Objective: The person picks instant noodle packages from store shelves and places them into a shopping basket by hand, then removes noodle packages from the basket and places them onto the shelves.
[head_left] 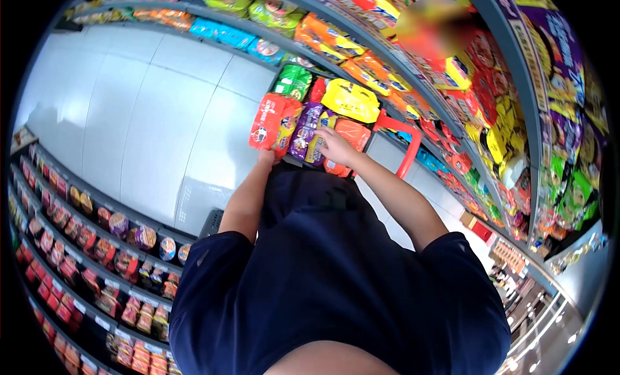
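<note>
Below me is a shopping basket with a red handle [411, 145], filled with bagged packs that look like instant noodle multipacks. My left hand [267, 156] is closed on the lower edge of a red pack [266, 120], which overhangs the basket's left side. My right hand [336, 147] has its fingers curled at the right edge of a purple pack [303, 135], beside the red one. To the right of that hand lies an orange pack [353, 133]. A yellow pack [351, 100] and a green pack [293, 82] sit at the basket's far end.
A tall shelf [481, 26] of colourful bagged packs runs along the right and far side, close to the basket. Lower left stands another shelf unit [97, 246] with cups and small packs. Pale floor tiles [148, 110] lie between them.
</note>
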### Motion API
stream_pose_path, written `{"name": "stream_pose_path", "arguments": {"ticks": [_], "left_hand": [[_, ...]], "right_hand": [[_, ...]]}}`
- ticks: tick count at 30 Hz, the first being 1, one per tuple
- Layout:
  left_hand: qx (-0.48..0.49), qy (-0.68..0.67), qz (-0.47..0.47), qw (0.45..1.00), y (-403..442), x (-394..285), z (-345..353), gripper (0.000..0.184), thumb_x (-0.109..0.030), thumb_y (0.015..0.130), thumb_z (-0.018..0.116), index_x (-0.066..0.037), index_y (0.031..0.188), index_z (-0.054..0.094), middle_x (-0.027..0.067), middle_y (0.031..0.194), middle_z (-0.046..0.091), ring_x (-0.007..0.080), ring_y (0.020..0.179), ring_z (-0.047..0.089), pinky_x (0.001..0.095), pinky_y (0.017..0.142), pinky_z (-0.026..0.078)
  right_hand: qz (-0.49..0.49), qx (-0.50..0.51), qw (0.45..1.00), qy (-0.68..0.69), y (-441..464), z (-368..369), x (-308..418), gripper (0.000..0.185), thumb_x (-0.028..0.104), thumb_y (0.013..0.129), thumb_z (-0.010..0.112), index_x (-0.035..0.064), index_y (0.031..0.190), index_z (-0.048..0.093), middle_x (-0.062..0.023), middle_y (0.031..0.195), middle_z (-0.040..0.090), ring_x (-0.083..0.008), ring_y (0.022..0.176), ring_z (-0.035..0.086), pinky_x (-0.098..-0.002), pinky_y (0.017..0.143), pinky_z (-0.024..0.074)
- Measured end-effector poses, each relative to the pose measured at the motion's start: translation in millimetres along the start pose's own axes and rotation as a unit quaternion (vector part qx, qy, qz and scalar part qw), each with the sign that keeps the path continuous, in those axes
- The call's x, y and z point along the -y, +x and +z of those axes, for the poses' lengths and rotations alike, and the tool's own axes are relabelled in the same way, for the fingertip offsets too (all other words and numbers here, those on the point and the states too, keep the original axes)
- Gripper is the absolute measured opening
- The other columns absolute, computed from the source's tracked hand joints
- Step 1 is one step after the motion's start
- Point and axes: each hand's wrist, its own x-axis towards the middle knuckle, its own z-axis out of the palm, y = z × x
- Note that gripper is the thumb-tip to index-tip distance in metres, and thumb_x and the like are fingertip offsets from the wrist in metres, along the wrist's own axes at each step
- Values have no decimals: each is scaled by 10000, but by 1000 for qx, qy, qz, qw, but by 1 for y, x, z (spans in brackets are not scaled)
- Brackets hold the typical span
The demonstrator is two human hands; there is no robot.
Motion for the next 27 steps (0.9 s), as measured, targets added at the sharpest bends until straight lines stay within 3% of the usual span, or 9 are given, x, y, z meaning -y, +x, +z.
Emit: {"name": "stream_pose_path", "arguments": {"ticks": [3,5,7,10,12,13,16,22,27], "left_hand": [[53,-10,97,994,15,16,-16,407,-127,869,551,-83,1263,459,131,1086,603,242,898,631,369,696,535],[159,147,270,938,30,28,-48,424,-231,844,633,-49,1213,533,121,1039,634,198,857,618,319,761,499],[162,263,191,932,-1,15,-78,445,-341,797,693,-26,1103,618,101,983,659,169,847,604,316,778,480],[65,449,106,885,3,7,-125,416,-400,805,658,-57,1040,641,91,952,657,168,875,604,310,743,470],[32,490,55,870,4,-3,-146,397,-414,830,617,-95,1065,614,96,1004,643,136,923,596,266,727,448],[5,465,59,883,-2,-8,-152,379,-406,842,599,-94,1057,612,89,994,647,134,916,600,265,713,443],[-47,323,103,940,-28,-24,-145,343,-368,877,551,-90,1071,601,60,976,659,141,903,616,287,702,448],[-87,242,292,921,-66,-54,-99,172,-58,871,476,36,950,597,90,802,648,157,760,625,272,700,499],[-10,251,302,920,-99,-87,-43,174,-93,910,466,-30,995,604,71,883,638,147,814,618,278,658,510]], "right_hand": [[20,-163,982,-92,-63,-37,-44,491,76,753,611,44,1222,469,-167,1251,481,-345,1170,458,-382,988,381],[76,-295,929,-208,-111,-69,-74,540,57,712,625,28,1226,461,-173,1265,472,-357,1159,455,-397,1003,361],[197,-398,861,-248,-155,-91,-90,544,84,723,644,6,1227,453,-201,1258,466,-357,1166,452,-403,980,379],[290,-426,854,71,-192,-69,-158,496,194,811,658,-12,1212,449,-203,1235,492,-279,1118,524,-345,890,446],[313,-322,828,337,-196,-42,-159,446,187,837,636,-8,1200,466,-168,1135,561,-249,1038,577,-334,866,469],[310,-259,791,460,-195,-33,-153,421,184,850,626,-6,1194,475,-150,1084,596,-233,998,603,-329,854,481],[255,-368,635,629,-174,-16,-138,376,205,868,620,18,1172,502,-122,1021,624,-220,928,632,-336,833,495],[256,-422,583,646,-146,-1,-113,284,218,872,623,40,1089,576,-62,873,611,-160,799,612,-282,761,505],[252,-421,559,668,-120,6,-86,210,200,854,643,68,1013,602,-31,783,602,-114,681,590,-250,652,508]]}}
